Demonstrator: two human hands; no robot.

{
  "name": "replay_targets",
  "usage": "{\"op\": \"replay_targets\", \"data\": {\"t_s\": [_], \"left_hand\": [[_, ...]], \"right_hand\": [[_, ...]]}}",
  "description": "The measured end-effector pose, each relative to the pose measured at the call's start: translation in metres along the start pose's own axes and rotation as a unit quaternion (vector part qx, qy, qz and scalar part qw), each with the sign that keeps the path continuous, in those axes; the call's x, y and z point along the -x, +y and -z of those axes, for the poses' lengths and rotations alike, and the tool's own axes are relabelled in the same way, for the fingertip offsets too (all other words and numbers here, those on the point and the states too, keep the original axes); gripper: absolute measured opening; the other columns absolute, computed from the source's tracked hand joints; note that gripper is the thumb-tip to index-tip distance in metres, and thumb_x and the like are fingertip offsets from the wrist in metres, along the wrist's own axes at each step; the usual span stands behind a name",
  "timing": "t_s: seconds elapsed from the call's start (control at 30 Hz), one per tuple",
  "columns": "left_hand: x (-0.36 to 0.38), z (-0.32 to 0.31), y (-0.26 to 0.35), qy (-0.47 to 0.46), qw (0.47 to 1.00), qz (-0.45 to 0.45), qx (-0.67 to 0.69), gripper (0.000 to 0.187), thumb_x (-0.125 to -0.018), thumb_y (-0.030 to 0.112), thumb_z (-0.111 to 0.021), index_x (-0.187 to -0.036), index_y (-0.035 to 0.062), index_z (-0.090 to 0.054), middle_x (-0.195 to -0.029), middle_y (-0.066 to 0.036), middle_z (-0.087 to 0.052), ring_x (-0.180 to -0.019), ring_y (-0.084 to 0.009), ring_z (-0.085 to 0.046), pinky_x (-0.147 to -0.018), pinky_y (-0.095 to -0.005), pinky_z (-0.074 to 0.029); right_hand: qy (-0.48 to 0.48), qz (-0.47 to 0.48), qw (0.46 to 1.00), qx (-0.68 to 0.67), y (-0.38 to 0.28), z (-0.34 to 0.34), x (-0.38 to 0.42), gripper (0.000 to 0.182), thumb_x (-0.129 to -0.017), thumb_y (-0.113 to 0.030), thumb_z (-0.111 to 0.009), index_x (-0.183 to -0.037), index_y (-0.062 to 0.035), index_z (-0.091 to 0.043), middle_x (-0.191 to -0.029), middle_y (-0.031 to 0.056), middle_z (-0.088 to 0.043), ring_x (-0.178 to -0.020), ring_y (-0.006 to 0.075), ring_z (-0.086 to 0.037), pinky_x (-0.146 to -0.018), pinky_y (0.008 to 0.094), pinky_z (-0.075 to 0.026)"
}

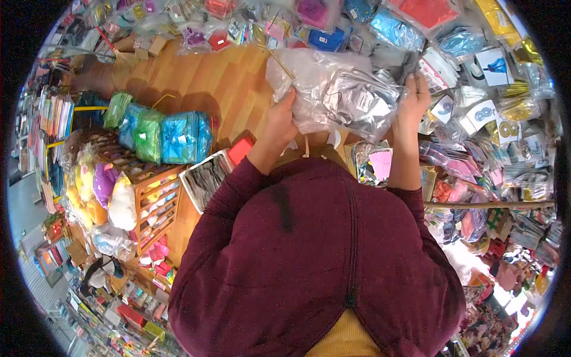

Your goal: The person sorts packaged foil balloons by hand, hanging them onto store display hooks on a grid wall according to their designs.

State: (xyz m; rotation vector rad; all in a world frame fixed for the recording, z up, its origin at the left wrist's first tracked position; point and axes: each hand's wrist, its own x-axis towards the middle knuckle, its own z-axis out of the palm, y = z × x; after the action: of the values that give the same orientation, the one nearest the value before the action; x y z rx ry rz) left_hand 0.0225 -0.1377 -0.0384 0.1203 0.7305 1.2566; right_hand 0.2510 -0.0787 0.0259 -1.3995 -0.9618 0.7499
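A large clear plastic bag (303, 68) is stretched between my two hands. Inside it lie shiny silver foil packets (360, 98) with a white label on top. My left hand (281, 124) grips the bag's left edge, thumb uppermost and the other fingers mostly hidden. On the other side, my right hand (414, 100) has its fingers wrapped over the right edge of the bag, close to a dark bunched piece of plastic. Just right of that hand, a pink-and-white package (439, 70) lies among other bagged goods.
Bagged goods, including a red packet (425, 13) and a blue one (397, 30), crowd the back and right. Blue and green wrapped bundles (178, 137) sit on a wooden slatted rack (157, 202) at left. A box of dark packets (206, 178) stands near my left arm.
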Motion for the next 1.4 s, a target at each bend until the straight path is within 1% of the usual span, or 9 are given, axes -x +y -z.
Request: {"op": "replay_targets", "data": {"t_s": [0.13,0.23,0.47,0.53,0.57,0.6,0.73,1.03,1.4], "left_hand": [[-0.001,-0.008,0.000,0.016,1.000,0.003,-0.012,0.032,-0.092,0.018,-0.038,-0.119,0.0004,-0.041,-0.115,-0.011,-0.050,-0.103,-0.0251,-0.051,-0.090,-0.0403,-0.042],[-0.005,-0.006,0.003,0.003,1.000,-0.005,-0.006,0.032,-0.092,0.018,-0.038,-0.119,-0.0001,-0.041,-0.115,-0.012,-0.050,-0.103,-0.0258,-0.051,-0.090,-0.0409,-0.042],[-0.001,-0.011,0.017,0.068,0.997,-0.015,-0.034,0.032,-0.093,0.018,-0.037,-0.119,0.0002,-0.042,-0.113,-0.013,-0.051,-0.101,-0.0270,-0.052,-0.088,-0.0420,-0.043],[0.002,-0.017,0.017,0.074,0.997,-0.012,-0.032,0.030,-0.093,0.018,-0.036,-0.117,0.0010,-0.043,-0.112,-0.012,-0.052,-0.100,-0.0264,-0.053,-0.087,-0.0422,-0.044],[0.005,-0.022,0.017,0.072,0.997,-0.011,-0.033,0.030,-0.093,0.018,-0.036,-0.117,0.0010,-0.043,-0.112,-0.012,-0.052,-0.100,-0.0264,-0.053,-0.087,-0.0422,-0.044],[0.007,-0.027,0.017,0.061,0.998,-0.011,-0.029,0.030,-0.093,0.017,-0.036,-0.117,0.0012,-0.042,-0.112,-0.012,-0.051,-0.101,-0.0261,-0.053,-0.086,-0.0420,-0.044],[0.002,-0.018,0.001,-0.004,0.996,-0.076,-0.036,0.030,-0.093,0.015,-0.036,-0.119,0.0018,-0.041,-0.115,-0.012,-0.050,-0.103,-0.0241,-0.052,-0.086,-0.0390,-0.045],[-0.008,-0.010,0.002,-0.015,0.999,-0.051,-0.001,0.026,-0.092,0.012,-0.037,-0.114,0.0013,-0.044,-0.109,-0.010,-0.053,-0.097,-0.0215,-0.055,-0.082,-0.0358,-0.047],[0.010,-0.007,0.008,-0.005,0.999,0.019,0.034,0.031,-0.093,0.020,-0.039,-0.118,0.0022,-0.042,-0.111,-0.010,-0.053,-0.099,-0.0235,-0.054,-0.086,-0.0409,-0.045]], "right_hand": [[-0.016,0.390,0.902,0.183,-0.056,-0.018,0.023,0.029,-0.078,-0.001,-0.051,-0.106,0.0018,-0.054,-0.104,0.0166,-0.056,-0.093,0.0267,-0.054,-0.084,0.0331,-0.041],[-0.172,0.403,0.875,0.208,-0.077,-0.029,0.051,0.035,-0.074,0.002,-0.053,-0.109,-0.0001,-0.054,-0.107,0.0186,-0.055,-0.100,0.0311,-0.052,-0.088,0.0357,-0.039],[-0.056,0.352,0.915,0.189,-0.100,0.007,0.029,0.028,-0.081,0.005,-0.046,-0.108,0.0035,-0.054,-0.108,0.0140,-0.057,-0.101,0.0211,-0.053,-0.087,0.0322,-0.041],[-0.076,0.439,0.873,0.198,-0.107,-0.001,0.035,0.028,-0.081,0.005,-0.046,-0.108,0.0033,-0.054,-0.109,0.0142,-0.057,-0.100,0.0208,-0.053,-0.086,0.0328,-0.042],[-0.105,0.383,0.908,0.134,-0.092,-0.013,0.045,0.030,-0.079,0.004,-0.049,-0.109,0.0027,-0.053,-0.108,0.0144,-0.057,-0.100,0.0234,-0.054,-0.086,0.0341,-0.042],[-0.148,0.449,0.853,0.219,-0.093,-0.024,0.051,0.036,-0.075,0.004,-0.053,-0.111,0.0009,-0.052,-0.110,0.0158,-0.055,-0.103,0.0284,-0.052,-0.090,0.0370,-0.039],[-0.313,0.369,0.843,0.235,-0.015,-0.083,0.092,0.046,-0.072,-0.001,-0.055,-0.117,-0.0008,-0.046,-0.128,0.0204,-0.037,-0.118,0.0357,-0.036,-0.098,0.0405,-0.031],[-0.253,0.419,0.824,0.285,0.013,-0.102,0.073,0.050,-0.073,-0.002,-0.046,-0.121,0.0068,-0.037,-0.130,0.0258,-0.031,-0.118,0.0428,-0.033,-0.098,0.0432,-0.031],[-0.240,0.334,0.892,0.187,0.028,-0.091,0.070,0.046,-0.070,0.008,-0.045,-0.115,0.0002,-0.047,-0.117,0.0193,-0.045,-0.109,0.0354,-0.044,-0.093,0.0383,-0.035]]}}
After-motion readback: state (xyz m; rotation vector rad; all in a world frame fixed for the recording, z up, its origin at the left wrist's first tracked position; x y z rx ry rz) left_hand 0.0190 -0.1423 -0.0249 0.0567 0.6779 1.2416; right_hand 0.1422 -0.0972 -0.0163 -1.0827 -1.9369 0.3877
